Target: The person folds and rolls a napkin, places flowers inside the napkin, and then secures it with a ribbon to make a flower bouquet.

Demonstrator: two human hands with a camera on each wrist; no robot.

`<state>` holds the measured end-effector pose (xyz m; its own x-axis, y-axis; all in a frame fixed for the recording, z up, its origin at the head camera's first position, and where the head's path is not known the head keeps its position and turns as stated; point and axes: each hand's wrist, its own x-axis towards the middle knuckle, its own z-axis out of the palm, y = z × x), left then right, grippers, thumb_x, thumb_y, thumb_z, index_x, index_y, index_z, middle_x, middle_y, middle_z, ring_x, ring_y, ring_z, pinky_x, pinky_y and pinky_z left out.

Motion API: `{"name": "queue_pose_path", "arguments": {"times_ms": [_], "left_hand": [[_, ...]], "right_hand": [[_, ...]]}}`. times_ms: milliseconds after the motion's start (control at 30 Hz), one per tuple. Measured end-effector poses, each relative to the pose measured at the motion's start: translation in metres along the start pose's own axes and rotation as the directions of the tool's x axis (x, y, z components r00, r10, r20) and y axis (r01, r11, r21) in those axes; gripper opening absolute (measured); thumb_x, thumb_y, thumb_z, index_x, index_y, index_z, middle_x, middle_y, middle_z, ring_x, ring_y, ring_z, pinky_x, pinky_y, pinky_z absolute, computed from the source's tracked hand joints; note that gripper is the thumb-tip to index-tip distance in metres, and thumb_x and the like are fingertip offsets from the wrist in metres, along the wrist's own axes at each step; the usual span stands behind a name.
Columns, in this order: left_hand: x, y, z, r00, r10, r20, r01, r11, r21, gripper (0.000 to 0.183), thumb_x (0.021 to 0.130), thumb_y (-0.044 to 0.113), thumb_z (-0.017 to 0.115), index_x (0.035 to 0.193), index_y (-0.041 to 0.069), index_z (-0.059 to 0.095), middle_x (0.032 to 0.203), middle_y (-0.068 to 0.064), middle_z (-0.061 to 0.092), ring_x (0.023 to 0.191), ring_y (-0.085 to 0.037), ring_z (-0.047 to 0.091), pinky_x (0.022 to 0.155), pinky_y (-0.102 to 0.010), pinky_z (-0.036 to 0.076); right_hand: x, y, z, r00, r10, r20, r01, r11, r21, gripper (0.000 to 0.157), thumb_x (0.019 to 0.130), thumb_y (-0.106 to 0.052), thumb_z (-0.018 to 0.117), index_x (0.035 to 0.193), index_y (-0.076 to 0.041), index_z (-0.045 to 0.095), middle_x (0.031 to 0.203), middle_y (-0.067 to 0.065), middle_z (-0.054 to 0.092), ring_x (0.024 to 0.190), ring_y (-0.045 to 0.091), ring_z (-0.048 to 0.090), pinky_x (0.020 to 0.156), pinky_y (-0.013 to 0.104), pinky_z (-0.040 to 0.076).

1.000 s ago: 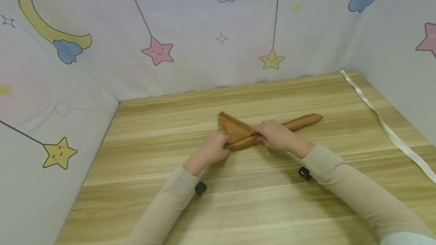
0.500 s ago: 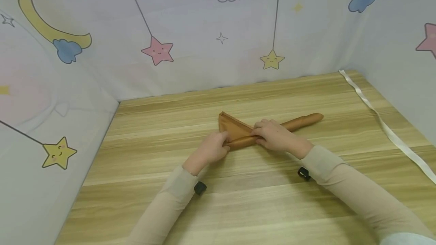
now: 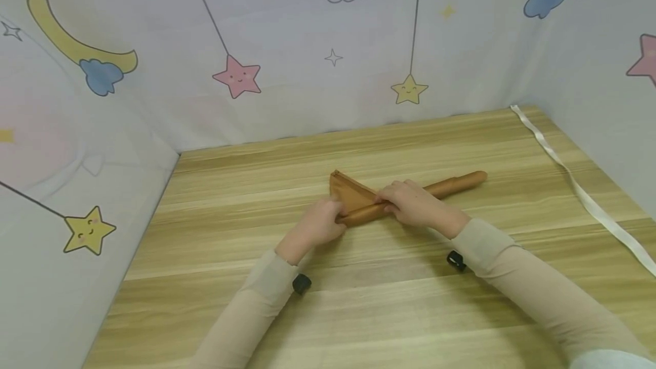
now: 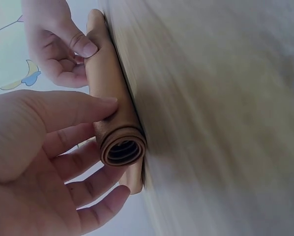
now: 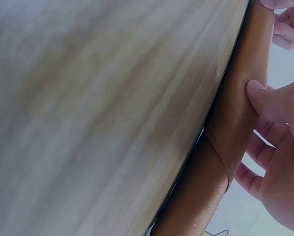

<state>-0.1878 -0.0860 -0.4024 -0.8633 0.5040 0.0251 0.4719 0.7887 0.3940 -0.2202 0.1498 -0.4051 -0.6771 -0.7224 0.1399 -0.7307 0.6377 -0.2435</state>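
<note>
Room between brown roll [image 3: 453,186] and white strip [image 3: 595,210]

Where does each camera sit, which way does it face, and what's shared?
Head: on the head, facing forward and down at the part-rolled brown sheet, wood-grain table and star-print backdrop; left hand, right hand and sleeves show.
Left wrist: on that wrist, facing the sheet's open rolled end; left hand near, right hand beyond.
Right wrist: on that wrist, facing the sheet's rolled side; right hand near, left hand at top right.
Shared: the sheet and both hands, in both wrist views.
</note>
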Motion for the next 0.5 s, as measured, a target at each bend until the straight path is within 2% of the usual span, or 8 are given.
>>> {"name": "queue_pose_path", "arguments": {"times_ms": [100,300,500], "left_hand": [[0.0001,-0.0005,0.0004,1.0,0.008,-0.01,-0.008,1.0,-0.005,0.013,0.081,0.002,0.068,0.093,0.0,0.07,0.091,-0.01,0.069,0.078,-0.021,0.061,0.072,-0.036,0.052],[-0.0015,-0.0013,0.0004,1.0,0.015,-0.019,-0.015,1.0,-0.015,0.024,0.082,0.002,0.065,0.105,-0.001,0.067,0.102,-0.014,0.07,0.09,-0.026,0.066,0.079,-0.039,0.053],[-0.0022,-0.0006,-0.0006,1.0,0.022,-0.016,-0.022,1.0,-0.005,0.018,0.083,0.004,0.066,0.1,0.001,0.067,0.095,-0.011,0.068,0.079,-0.022,0.06,0.073,-0.038,0.051]], "right_hand": [[0.0002,-0.0009,0.0002,1.0,-0.004,0.002,0.004,1.0,0.003,0.023,0.089,-0.005,0.066,0.111,-0.004,0.067,0.106,0.009,0.069,0.1,0.028,0.062,0.088,0.047,0.048],[-0.0006,-0.0003,0.0032,1.0,-0.026,0.002,0.026,1.0,-0.008,0.028,0.084,-0.012,0.074,0.11,-0.004,0.069,0.103,0.007,0.061,0.097,0.026,0.057,0.082,0.043,0.047],[0.0003,-0.001,0.0026,0.999,-0.039,-0.003,0.039,0.999,-0.024,0.022,0.085,-0.009,0.071,0.107,-0.004,0.071,0.096,0.004,0.062,0.089,0.022,0.056,0.075,0.04,0.046]]}}
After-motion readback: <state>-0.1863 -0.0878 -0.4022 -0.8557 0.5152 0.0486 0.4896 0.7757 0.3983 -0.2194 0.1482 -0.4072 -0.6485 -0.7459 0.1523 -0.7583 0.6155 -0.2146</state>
